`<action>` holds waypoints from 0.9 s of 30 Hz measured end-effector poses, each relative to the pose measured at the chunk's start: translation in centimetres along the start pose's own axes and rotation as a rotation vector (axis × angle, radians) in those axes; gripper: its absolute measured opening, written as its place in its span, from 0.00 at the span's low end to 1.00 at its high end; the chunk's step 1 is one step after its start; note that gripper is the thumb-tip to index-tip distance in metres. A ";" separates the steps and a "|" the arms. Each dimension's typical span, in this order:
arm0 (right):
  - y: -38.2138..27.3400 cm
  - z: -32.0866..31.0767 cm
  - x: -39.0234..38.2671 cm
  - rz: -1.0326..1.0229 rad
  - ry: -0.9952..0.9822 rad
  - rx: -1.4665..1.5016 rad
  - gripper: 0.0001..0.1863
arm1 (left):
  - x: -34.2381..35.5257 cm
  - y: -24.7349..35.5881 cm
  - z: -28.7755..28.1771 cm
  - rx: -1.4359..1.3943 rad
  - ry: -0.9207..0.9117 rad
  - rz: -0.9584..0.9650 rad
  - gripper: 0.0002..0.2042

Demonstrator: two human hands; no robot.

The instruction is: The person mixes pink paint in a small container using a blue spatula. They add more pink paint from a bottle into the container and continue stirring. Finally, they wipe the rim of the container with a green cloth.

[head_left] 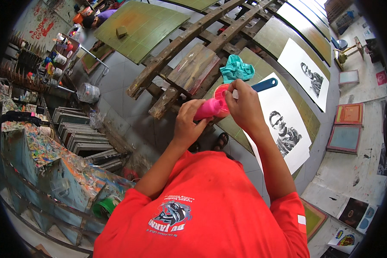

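Observation:
My left hand [192, 112] is closed around a pink bottle [205, 110], tilted toward a reddish container [222, 91] with a pink inside. My right hand [244, 103] has its fingers closed over this container, beside the bottle's mouth; what exactly they grip is unclear. A blue handle [266, 84] sticks out behind that hand. Beneath my right forearm lies a sheet with a black portrait print [296, 120] on an olive board [314, 127]. A crumpled teal cloth [236, 69] lies just beyond the container.
Wooden rails [157, 73], a paint-stained plank [191, 66] and more boards [142, 30] stand ahead. Another print [288, 56] lies at right. Leaning frames [84, 139], a bucket [88, 92] and a paint-covered bench [51, 150] are left. A person in purple [103, 17] is at upper left.

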State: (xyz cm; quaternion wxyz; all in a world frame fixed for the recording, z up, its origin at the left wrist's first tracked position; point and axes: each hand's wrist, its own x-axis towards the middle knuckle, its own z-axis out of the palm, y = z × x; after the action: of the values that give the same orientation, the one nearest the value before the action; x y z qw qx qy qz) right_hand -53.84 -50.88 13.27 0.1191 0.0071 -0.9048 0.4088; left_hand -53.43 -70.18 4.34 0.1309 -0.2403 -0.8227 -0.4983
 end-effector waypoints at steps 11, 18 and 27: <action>-0.7 -3.3 -3.2 0.173 0.086 0.090 0.08 | 3.6 0.2 -2.3 0.251 -0.105 0.063 0.28; 1.1 -3.6 -4.5 0.204 0.086 0.153 0.06 | 5.6 1.3 -3.1 0.418 -0.184 0.163 0.28; 3.1 -3.8 -4.8 0.223 0.086 0.248 0.06 | 7.0 2.5 -3.2 0.515 -0.259 0.193 0.26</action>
State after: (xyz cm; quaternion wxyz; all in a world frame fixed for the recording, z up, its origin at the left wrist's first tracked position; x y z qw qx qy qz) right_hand -48.70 -46.46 12.33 0.1099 -0.0961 -0.8367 0.5278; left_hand -58.13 -70.23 10.91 0.1283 -0.3377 -0.9052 -0.2239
